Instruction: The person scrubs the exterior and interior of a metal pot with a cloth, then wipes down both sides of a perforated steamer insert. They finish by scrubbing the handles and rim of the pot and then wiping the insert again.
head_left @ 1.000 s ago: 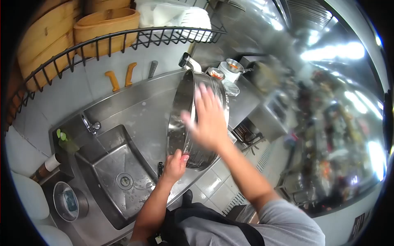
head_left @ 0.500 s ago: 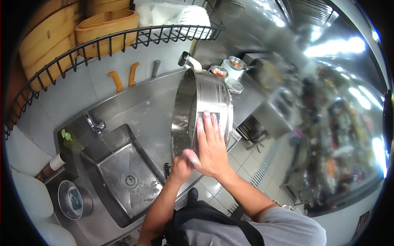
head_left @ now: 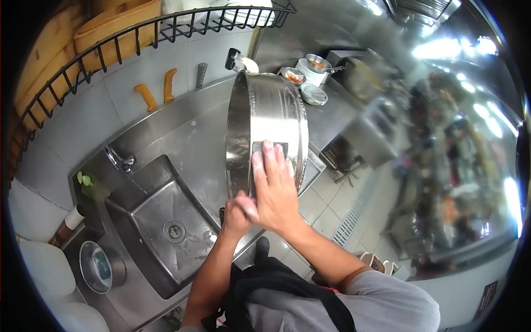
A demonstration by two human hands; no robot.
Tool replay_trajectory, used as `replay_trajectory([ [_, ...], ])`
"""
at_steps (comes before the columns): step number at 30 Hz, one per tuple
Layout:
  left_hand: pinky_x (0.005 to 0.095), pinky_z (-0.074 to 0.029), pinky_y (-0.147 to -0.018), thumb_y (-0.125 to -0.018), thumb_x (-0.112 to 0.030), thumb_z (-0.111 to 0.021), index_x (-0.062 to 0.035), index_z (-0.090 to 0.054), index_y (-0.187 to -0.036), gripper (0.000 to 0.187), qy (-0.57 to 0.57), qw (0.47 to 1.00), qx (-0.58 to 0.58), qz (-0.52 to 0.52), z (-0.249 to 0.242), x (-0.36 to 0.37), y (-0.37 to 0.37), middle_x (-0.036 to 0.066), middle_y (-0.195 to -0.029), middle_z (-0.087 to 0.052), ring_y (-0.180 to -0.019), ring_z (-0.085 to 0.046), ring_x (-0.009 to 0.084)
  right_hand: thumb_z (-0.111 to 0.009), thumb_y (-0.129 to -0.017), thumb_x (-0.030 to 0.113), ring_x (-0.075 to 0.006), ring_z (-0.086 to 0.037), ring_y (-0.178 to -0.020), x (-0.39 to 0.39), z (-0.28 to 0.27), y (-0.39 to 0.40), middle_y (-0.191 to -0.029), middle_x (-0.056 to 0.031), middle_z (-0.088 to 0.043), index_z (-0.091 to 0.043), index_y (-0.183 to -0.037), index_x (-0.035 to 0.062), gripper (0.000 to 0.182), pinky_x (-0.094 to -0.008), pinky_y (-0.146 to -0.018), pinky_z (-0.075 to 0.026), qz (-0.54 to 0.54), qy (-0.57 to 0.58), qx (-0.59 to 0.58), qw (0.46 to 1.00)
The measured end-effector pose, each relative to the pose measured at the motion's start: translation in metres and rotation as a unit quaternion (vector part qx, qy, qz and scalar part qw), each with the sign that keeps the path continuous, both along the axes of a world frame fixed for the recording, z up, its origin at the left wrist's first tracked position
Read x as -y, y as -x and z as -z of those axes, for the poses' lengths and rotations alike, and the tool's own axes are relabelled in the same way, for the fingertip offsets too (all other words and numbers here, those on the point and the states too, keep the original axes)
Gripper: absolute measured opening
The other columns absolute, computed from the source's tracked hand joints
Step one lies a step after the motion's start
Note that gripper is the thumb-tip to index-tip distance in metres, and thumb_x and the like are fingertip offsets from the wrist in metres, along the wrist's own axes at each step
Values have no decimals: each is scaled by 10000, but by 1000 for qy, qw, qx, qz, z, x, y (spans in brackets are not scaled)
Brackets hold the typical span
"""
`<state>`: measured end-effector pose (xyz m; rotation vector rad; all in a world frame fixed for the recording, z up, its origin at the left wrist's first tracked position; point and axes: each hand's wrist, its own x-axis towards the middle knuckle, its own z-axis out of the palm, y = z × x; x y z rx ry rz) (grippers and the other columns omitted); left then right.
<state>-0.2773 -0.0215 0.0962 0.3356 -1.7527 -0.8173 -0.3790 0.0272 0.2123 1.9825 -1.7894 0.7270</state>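
Steel pot, interior mostly hidden: our left hand clasps it, our flat right hand part-covers a dark pad; a metal bowl holds an unclear bluish item.

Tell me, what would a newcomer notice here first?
Probably the big steel pot, tipped on its side mid-picture, the right hand flat over a dark pad on its outer wall and the left hand at its near edge. Then the sink at lower left, and two orange handles sticking up beyond it.

Steel counter beneath sideways pot
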Motion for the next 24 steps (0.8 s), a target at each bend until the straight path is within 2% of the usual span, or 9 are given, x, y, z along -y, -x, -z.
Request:
replay_trajectory([
  [5, 457, -438, -550, -962, -182, -538, -14, -529, -873, 190, -131, 987, 52, -81, 4, -12, 2, 209, -736, -611, -658, -591, 437, -477, -938, 483, -433, -431, -1288, 100, -71, 44, -1353, -314, -467, -515, -1273, -77, 653, -480, -1079, -334, 59, 23, 34, 997],
  [7, 447, -443, -604, -975, -199, -513, 3, -559, -929, 212, -104, 987, 50, -112, -5, -14, 2, 193, -743, -619, -654, -587, 399, -464, -945, 486, -413, -467, -1254, 129, -105, 51, -1287, -309, -523, -545, -1220, -82, 636, -473, -1071, -346, 96, -175, 80, 977],
  [9, 442, -445, -606, -982, -194, -493, 31, -572, -1010, 240, -78, 988, 27, -128, 7, -5, 6, 197, -760, -625, -642, -590, 380, -458, -944, 490, -434, -435, -1286, 100, -102, 42, -1357, -316, -463, -505, -1284, -80, 666, -488, -1086, -329, 63, -128, 96, 985],
  [11, 443, -447, -607, -982, -197, -488, 47, -567, -1044, 264, -78, 991, 15, -112, 14, -3, 5, 203, -777, -631, -644, -591, 385, -487, -924, 479, -452, -388, -1326, 54, -37, 24, -1433, -308, -385, -455, -1353, -59, 689, -504, -1097, -307, 31, 101, 19, 994],
  [13, 458, -450, -613, -981, -211, -480, 92, -547, -1119, 339, -47, 996, -61, -48, 3, -5, 12, 210, -820, -648, -637, -586, 397, -552, -887, 437, -462, -343, -1357, -4, 3, 10, -1481, -292, -326, -408, -1400, -36, 712, -517, -1109, -282, -14, 52, 47, 997],
  [18, 480, -437, -718, -994, -286, -450, 31, -560, -981, 336, -132, 977, 86, -147, 12, -20, 6, 231, -838, -618, -795, -586, 424, -576, -894, 335, -434, -405, -1308, 56, -51, 45, -1385, -290, -435, -468, -1321, -51, 586, -490, -1089, -318, 38, 111, 58, 991],
  [20, 436, -444, -772, -1011, -281, -428, 45, -543, -1086, 354, -122, 982, 88, -111, 19, -19, 2, 224, -912, -613, -834, -583, 373, -440, -964, 389, -383, -482, -1212, 98, -99, 68, -1240, -265, -545, -584, -1192, -41, 508, -462, -1076, -328, 80, -107, 92, 987],
  [22, 392, -452, -826, -1029, -276, -406, 59, -526, -1191, 391, -118, 985, 97, -83, 15, -18, 6, 217, -986, -608, -873, -581, 322, -416, -970, 402, -366, -459, -1254, 114, -94, 76, -1288, -254, -526, -572, -1224, -30, 525, -491, -1103, -277, 105, -94, 100, 985],
  [24, 476, -426, -711, -998, -305, -432, 53, -562, -1076, 389, -117, 987, 24, -109, 6, -20, 10, 229, -866, -620, -797, -577, 421, -485, -942, 358, -381, -412, -1310, 79, -72, 61, -1368, -249, -472, -521, -1284, -33, 520, -530, -1108, -256, 97, 9, 78, 992],
])
